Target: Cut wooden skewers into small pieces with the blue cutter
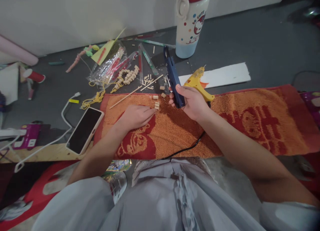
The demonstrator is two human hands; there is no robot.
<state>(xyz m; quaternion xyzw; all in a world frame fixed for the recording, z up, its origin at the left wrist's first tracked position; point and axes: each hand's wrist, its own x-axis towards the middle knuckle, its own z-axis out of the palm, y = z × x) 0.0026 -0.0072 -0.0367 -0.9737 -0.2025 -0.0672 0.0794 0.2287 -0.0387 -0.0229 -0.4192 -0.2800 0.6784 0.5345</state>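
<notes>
My right hand (192, 101) is wrapped around a long dark blue hand tool (174, 74), held tilted above an orange towel (180, 137). The tool's exact kind is unclear. Low on the towel, my left hand (138, 117) has its fingers pressed together, fingertips at a small row of short wooden stick pieces (157, 105). More little stick bundles (162, 88) lie just beyond. Behind my right hand rests a yellow glue gun (196, 79), partly hidden by the hand; a black cord (191, 147) crosses the towel.
A tall bottle (191, 27) stands at the back by a white strip (227, 75). Left of centre are thin wooden sticks (126, 96), cut pieces (148, 81), plastic packets (110, 66) and yellow cord (93, 99). A phone (85, 131) and white cable (63, 112) lie left.
</notes>
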